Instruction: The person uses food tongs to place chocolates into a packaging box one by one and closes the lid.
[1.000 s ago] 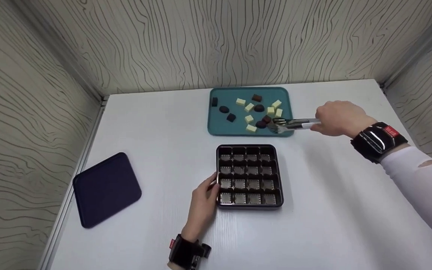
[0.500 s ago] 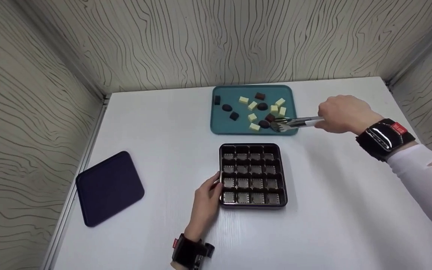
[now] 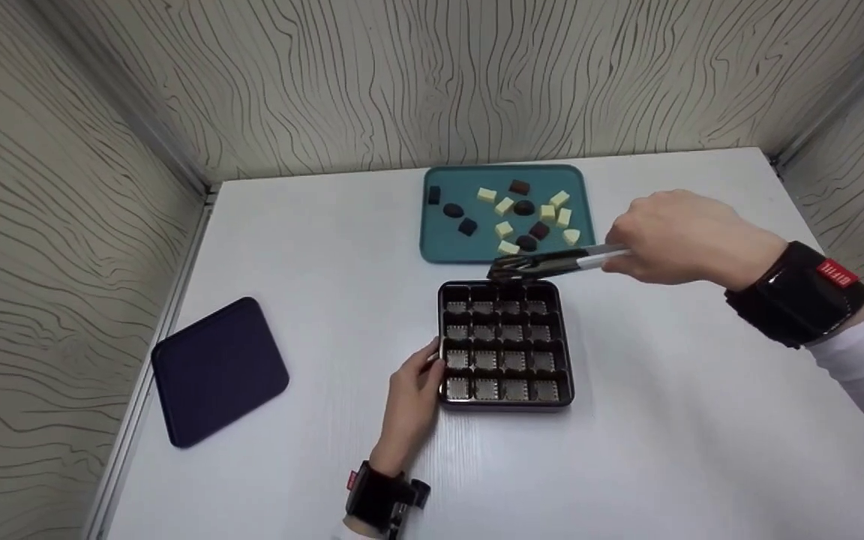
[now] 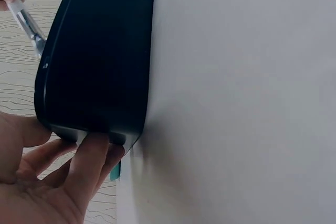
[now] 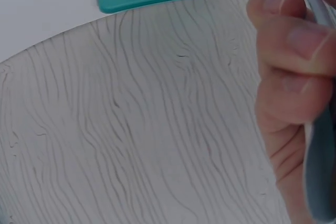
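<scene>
My left hand point(image 3: 411, 390) touches the left side of a black square box point(image 3: 505, 405), its fingers resting against the wall in the left wrist view. The box holds a dark insert divided into small square compartments. My right hand point(image 3: 668, 236) grips metal tongs point(image 3: 567, 261) by their pale handles. The tong heads hover over the box's back rim; whether a dark piece sits between them I cannot tell. Behind the box, a teal tray point(image 3: 443, 247) carries cream chocolates point(image 3: 504, 206) and dark chocolates point(image 3: 453, 211), some square and some oval.
A dark navy square lid point(image 3: 220, 371) lies on the white table point(image 3: 327, 300) at the left. Wood-patterned panels point(image 3: 372, 90) enclose the table at the back and both sides. The teal tray lies near the back panel.
My right hand has carried the tongs from the tray's front right corner leftward and nearer, to the box's back rim. A cream piece at that corner is now uncovered. My left hand stays put.
</scene>
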A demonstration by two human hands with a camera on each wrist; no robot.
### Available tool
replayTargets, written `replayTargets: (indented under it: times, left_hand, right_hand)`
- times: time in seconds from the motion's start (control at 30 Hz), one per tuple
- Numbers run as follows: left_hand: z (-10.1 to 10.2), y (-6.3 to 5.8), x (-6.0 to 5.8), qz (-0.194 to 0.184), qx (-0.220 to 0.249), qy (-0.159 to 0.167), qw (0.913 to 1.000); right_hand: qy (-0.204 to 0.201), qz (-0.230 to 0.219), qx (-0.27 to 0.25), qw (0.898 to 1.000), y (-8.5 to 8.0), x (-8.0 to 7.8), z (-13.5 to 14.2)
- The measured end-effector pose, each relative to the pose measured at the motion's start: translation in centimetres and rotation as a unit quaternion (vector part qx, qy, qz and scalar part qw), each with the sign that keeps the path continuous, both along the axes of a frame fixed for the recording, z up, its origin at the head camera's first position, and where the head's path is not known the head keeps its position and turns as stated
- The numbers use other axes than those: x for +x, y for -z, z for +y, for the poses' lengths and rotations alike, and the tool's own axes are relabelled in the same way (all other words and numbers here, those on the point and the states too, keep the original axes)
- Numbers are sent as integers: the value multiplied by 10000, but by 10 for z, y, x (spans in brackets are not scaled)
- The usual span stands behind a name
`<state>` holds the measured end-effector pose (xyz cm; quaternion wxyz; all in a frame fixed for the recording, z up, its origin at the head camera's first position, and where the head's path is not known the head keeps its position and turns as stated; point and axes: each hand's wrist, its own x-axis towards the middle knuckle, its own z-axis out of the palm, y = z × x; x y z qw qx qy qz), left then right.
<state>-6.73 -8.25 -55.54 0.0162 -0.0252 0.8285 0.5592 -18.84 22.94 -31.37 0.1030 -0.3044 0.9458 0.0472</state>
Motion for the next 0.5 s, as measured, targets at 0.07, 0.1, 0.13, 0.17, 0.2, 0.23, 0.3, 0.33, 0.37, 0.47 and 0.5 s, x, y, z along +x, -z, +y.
replayTargets:
  times: [0.07, 0.1, 0.13, 0.17, 0.2, 0.23, 0.3, 0.33, 0.37, 0.47, 0.5]
  left_hand:
    - [0, 0, -1, -59, 41, 15, 10000]
    - [1, 0, -1, -74, 42, 33, 10000]
    - [2, 0, -1, -42, 32, 54, 10000]
    - [2, 0, -2, -40, 31, 70, 10000]
    - [3, 1, -2, -9, 2, 85, 10000]
    - [4, 0, -2, -18, 15, 89, 10000]
    - [4, 1, -2, -5, 19, 97, 10000]
    - [4, 1, -1, 1, 22, 95, 10000]
    - [3, 1, -1, 18, 14, 89, 10000]
    - [1, 1, 0, 54, -3, 64, 10000]
    - [0, 1, 0, 75, -10, 64, 10000]
  right_hand:
    - [-207, 22, 39, 9998, 1, 4, -14]
    - [-274, 10, 74, 9996, 1, 5, -20]
    - [-352, 24, 112, 9993, 1, 7, -26]
    - [-411, 40, 158, 9990, 1, 8, -31]
    - [-482, 65, 198, 9986, 2, 8, -36]
    - [-560, 96, 236, 9981, 2, 7, -40]
    - [-716, 182, 330, 9967, 2, 6, -48]
    - [-781, 211, 357, 9961, 2, 5, -52]
    - [-832, 220, 386, 9955, 2, 5, -56]
    - [-930, 197, 475, 9943, 0, 2, -68]
    - [-931, 180, 503, 9942, -1, 2, -72]
